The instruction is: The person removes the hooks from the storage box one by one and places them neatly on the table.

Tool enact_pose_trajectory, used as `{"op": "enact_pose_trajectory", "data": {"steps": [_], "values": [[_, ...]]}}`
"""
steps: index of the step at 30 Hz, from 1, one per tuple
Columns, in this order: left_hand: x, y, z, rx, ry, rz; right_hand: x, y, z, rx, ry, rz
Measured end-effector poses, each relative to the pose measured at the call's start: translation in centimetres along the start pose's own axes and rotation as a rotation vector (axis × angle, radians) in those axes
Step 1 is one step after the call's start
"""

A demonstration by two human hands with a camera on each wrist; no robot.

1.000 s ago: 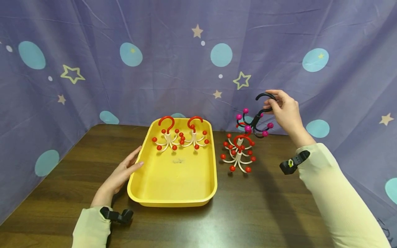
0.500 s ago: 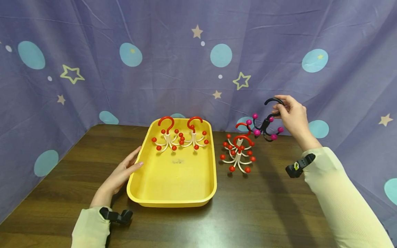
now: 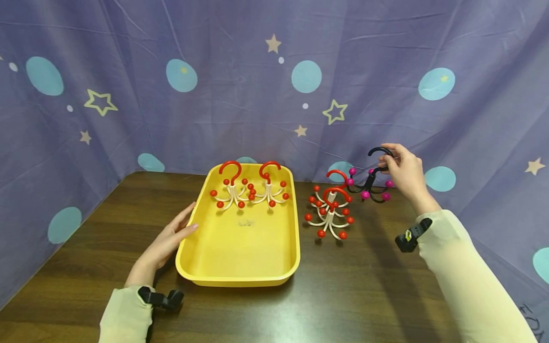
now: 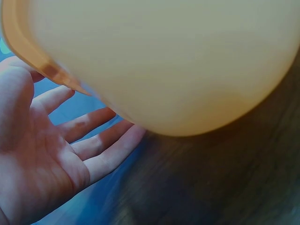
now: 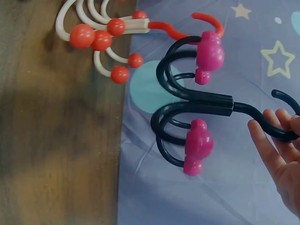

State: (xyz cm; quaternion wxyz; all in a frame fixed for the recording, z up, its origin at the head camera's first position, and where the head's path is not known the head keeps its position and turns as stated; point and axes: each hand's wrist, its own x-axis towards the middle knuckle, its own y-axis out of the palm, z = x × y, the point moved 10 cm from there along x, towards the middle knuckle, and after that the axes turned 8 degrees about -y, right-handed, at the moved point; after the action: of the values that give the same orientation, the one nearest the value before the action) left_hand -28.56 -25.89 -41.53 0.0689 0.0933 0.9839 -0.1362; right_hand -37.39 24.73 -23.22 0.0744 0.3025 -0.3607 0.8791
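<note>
My right hand (image 3: 405,174) pinches the curved hook of a black multi-arm hanger (image 3: 369,184) whose upturned arms end in pink balls. The hanger stands upright low near the table's back edge, just right of two white hangers (image 3: 329,220) with red hooks and red balls. In the right wrist view, my thumb and fingers (image 5: 265,145) meet at the black hook. My left hand (image 3: 165,243) holds the left side of a yellow tray (image 3: 240,280), thumb over the rim, fairly straight fingers (image 4: 112,152) against the outer wall.
Two more white hangers (image 3: 233,193) with red hooks stand side by side at the tray's far end. A patterned purple curtain (image 3: 240,95) hangs behind the dark wooden table (image 3: 343,290).
My right hand has moved right, then down with the black hanger, bringing it beside the red-hooked pair. My left hand and the tray have stayed put.
</note>
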Motion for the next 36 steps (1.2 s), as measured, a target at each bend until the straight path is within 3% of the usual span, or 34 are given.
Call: {"op": "enact_pose_trajectory", "data": {"steps": [23, 36], "values": [[0.0, 0.0, 0.0, -0.002, -0.011, -0.003, -1.7, 3.1, -2.8, -0.083, -0.014, 0.046], [0.0, 0.0, 0.0, 0.003, -0.012, -0.004, -2.7, 5.2, -4.3, -0.075, 0.004, 0.042]]}}
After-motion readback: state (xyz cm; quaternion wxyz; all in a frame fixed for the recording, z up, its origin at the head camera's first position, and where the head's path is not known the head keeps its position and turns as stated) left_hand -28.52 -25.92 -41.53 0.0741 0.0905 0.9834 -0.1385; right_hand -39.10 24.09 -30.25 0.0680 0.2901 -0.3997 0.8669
